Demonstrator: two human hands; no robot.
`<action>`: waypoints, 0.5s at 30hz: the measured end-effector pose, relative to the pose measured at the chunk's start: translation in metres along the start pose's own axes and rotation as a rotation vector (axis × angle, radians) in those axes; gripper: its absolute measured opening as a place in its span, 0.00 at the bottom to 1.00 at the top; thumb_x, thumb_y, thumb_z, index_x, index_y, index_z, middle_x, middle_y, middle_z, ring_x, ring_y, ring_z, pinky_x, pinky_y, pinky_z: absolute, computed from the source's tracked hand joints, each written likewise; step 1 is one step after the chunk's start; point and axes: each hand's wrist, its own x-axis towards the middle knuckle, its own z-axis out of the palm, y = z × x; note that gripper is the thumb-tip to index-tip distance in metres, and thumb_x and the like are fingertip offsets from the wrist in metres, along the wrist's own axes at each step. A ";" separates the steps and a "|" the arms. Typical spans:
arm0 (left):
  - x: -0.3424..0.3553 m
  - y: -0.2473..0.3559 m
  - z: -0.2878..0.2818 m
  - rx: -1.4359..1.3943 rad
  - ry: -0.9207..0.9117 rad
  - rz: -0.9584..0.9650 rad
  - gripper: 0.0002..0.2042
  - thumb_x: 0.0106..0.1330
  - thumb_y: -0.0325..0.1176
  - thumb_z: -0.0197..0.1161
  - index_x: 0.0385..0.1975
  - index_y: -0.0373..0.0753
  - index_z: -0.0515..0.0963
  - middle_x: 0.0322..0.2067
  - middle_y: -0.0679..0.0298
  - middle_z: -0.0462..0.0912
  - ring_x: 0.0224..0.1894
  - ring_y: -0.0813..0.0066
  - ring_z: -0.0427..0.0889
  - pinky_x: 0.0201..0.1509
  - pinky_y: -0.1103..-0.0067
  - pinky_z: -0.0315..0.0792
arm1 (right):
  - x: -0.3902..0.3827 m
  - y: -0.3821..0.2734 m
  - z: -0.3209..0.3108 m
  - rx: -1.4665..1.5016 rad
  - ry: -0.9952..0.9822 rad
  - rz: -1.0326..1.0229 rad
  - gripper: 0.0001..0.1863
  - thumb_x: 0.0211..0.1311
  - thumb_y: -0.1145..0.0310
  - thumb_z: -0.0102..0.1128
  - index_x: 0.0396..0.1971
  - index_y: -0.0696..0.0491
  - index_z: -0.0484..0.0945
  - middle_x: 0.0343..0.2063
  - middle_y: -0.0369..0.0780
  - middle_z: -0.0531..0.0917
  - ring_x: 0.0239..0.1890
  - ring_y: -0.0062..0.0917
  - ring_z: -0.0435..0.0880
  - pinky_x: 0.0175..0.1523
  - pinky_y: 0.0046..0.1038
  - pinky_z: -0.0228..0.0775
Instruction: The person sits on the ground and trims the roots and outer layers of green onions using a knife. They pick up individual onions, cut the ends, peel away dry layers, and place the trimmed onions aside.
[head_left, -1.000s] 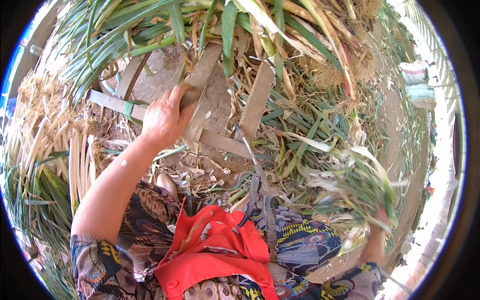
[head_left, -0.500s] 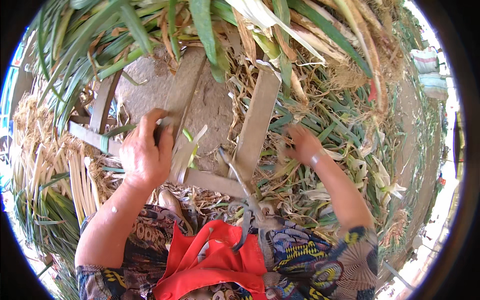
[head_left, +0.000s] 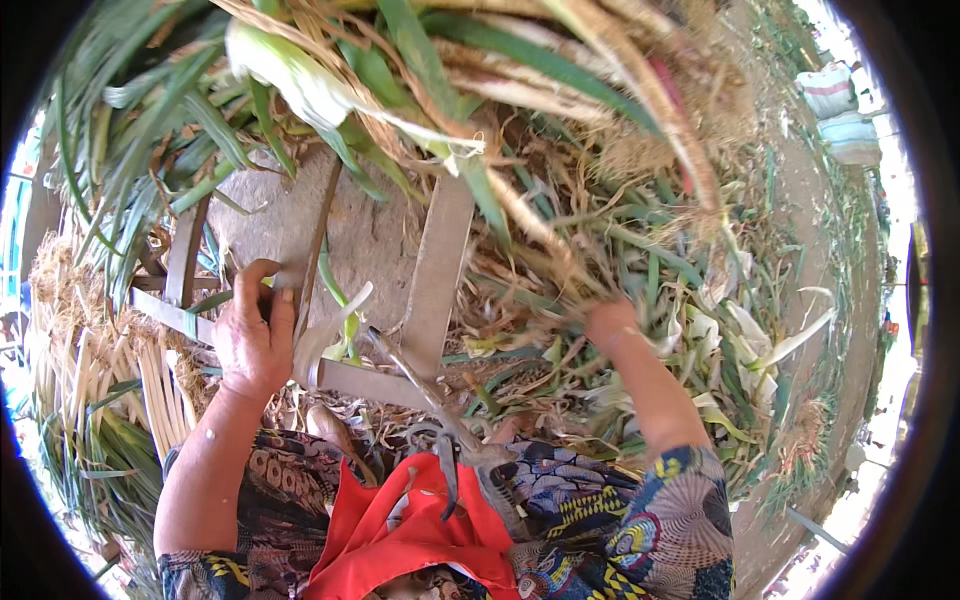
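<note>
Bundle of white-stemmed green stalks (head_left: 95, 430) lies far left. Left hand (head_left: 250, 335) at slat of wooden frame (head_left: 438, 270), thumb and fingers curled, narrow gap; can't tell if gripping. Loose leafy stalks (head_left: 420, 60) heap across top, over frame's far end. Red cloth (head_left: 420, 530) on lap. Right hand (head_left: 612, 325) among dry stalks right of frame, fingers blurred, hold can't be told. Sacks (head_left: 848, 135) far right.

A narrow greyish-brown wooden slat (head_left: 320, 232) slants upward, seen nearly edge-on. To its right, a long pale-tan stalk (head_left: 540, 232) slopes down rightward into a loose, blurred tangle of green and straw-coloured leaves (head_left: 625, 248).
</note>
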 end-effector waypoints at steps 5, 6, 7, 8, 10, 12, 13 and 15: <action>-0.008 -0.005 -0.004 0.050 0.019 -0.058 0.14 0.64 0.36 0.57 0.50 0.47 0.71 0.25 0.56 0.80 0.27 0.52 0.80 0.33 0.62 0.72 | -0.221 0.155 0.037 0.144 0.032 0.563 0.16 0.54 0.56 0.61 0.32 0.54 0.84 0.34 0.47 0.85 0.38 0.41 0.84 0.47 0.39 0.75; -0.006 -0.003 -0.004 0.059 0.018 -0.046 0.13 0.65 0.39 0.57 0.49 0.49 0.71 0.25 0.56 0.81 0.28 0.51 0.81 0.34 0.60 0.72 | -0.276 0.180 0.067 0.097 0.255 0.600 0.19 0.52 0.54 0.64 0.34 0.55 0.82 0.35 0.49 0.84 0.39 0.43 0.83 0.46 0.40 0.74; -0.005 0.000 -0.002 0.075 0.011 -0.050 0.13 0.65 0.40 0.57 0.49 0.49 0.71 0.25 0.56 0.81 0.28 0.50 0.81 0.34 0.60 0.72 | -0.330 0.205 0.087 0.123 0.152 0.799 0.22 0.51 0.51 0.66 0.36 0.56 0.80 0.36 0.50 0.84 0.40 0.45 0.83 0.46 0.41 0.74; -0.007 0.000 -0.001 0.112 0.014 -0.076 0.13 0.65 0.41 0.57 0.49 0.50 0.71 0.25 0.56 0.82 0.29 0.50 0.81 0.35 0.59 0.73 | -0.364 0.220 0.093 0.192 0.144 0.941 0.24 0.50 0.49 0.67 0.34 0.56 0.81 0.34 0.50 0.83 0.40 0.45 0.82 0.46 0.41 0.74; -0.007 -0.001 0.003 0.085 0.009 -0.104 0.15 0.65 0.42 0.57 0.50 0.50 0.70 0.26 0.55 0.82 0.30 0.50 0.82 0.36 0.60 0.73 | -0.413 0.227 0.122 0.217 0.169 1.110 0.19 0.50 0.55 0.67 0.32 0.58 0.82 0.32 0.52 0.83 0.40 0.48 0.82 0.47 0.43 0.73; -0.003 0.004 0.002 0.126 -0.027 -0.113 0.15 0.65 0.43 0.57 0.50 0.50 0.70 0.27 0.54 0.83 0.31 0.50 0.82 0.36 0.59 0.74 | -0.403 0.214 0.132 0.185 0.135 1.106 0.18 0.50 0.58 0.66 0.32 0.58 0.81 0.33 0.53 0.83 0.40 0.48 0.82 0.47 0.43 0.73; -0.003 0.005 0.004 0.137 -0.015 -0.089 0.15 0.65 0.43 0.57 0.50 0.50 0.70 0.27 0.54 0.83 0.31 0.50 0.82 0.37 0.59 0.74 | -0.391 0.199 0.126 0.142 0.119 1.054 0.17 0.49 0.59 0.66 0.33 0.58 0.81 0.34 0.52 0.83 0.41 0.48 0.82 0.47 0.43 0.73; -0.004 0.000 -0.001 0.152 -0.018 -0.086 0.15 0.64 0.43 0.57 0.50 0.50 0.70 0.28 0.54 0.83 0.32 0.49 0.82 0.38 0.59 0.74 | -0.360 0.137 0.046 0.211 0.194 0.852 0.19 0.47 0.62 0.67 0.37 0.58 0.80 0.38 0.52 0.82 0.44 0.47 0.81 0.48 0.43 0.73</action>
